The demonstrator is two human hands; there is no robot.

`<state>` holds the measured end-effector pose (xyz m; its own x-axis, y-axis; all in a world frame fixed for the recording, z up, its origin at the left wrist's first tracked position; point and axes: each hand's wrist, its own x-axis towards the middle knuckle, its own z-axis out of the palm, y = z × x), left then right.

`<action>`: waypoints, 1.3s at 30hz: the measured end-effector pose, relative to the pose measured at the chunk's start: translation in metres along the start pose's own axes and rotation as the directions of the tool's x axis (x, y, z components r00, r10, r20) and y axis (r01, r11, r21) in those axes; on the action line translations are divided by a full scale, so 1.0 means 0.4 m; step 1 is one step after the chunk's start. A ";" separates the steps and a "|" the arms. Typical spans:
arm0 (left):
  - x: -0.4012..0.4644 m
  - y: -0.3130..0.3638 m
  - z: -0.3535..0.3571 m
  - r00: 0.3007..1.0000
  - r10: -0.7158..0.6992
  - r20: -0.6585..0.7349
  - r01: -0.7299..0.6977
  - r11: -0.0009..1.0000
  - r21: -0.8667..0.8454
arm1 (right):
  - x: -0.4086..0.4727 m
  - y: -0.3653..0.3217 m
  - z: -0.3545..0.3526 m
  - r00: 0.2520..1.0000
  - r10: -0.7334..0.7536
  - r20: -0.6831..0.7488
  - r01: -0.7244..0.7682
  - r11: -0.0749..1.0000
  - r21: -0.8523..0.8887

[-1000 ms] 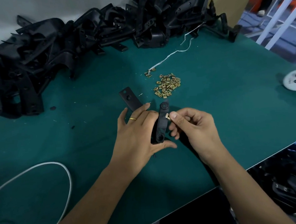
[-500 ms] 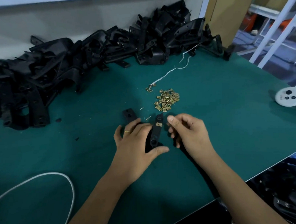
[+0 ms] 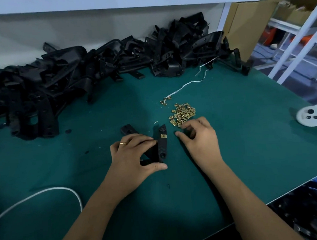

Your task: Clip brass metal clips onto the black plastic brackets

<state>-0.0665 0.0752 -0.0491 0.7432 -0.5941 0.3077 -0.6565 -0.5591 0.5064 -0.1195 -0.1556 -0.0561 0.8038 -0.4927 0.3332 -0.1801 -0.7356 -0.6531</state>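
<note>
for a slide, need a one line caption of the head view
Left hand grips black plastic bracket bearing one brass clip; right hand reaches toward brass clip pile.

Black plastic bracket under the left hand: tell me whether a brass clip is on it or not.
On. A brass metal clip sits on the upper arm of the black plastic bracket that the left hand grips.

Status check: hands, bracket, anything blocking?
Left hand grips black bracket, one brass clip seated on it. Right hand empty, fingers at clip pile. Nothing in the way.
</note>
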 end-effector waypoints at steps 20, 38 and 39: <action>0.004 -0.013 -0.010 0.996 -0.074 -0.046 0.071 0.996 -0.060 | -0.187 -0.073 -0.046 0.998 -0.056 0.022 0.053 0.989 0.136; -0.001 0.051 0.016 0.983 0.169 0.076 -0.172 0.984 0.045 | -0.237 -0.068 -0.093 0.985 0.014 0.173 -0.125 0.747 0.653; -0.001 0.051 0.016 0.982 0.169 0.079 -0.173 0.984 0.043 | -0.237 -0.067 -0.094 0.984 0.018 0.180 -0.133 0.742 0.657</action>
<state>-0.0811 0.0603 -0.0441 0.6088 -0.7238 0.3246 -0.7802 -0.4722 0.4102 -0.2122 -0.1066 -0.0446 0.8892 -0.4142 0.1941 0.1319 -0.1741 -0.9759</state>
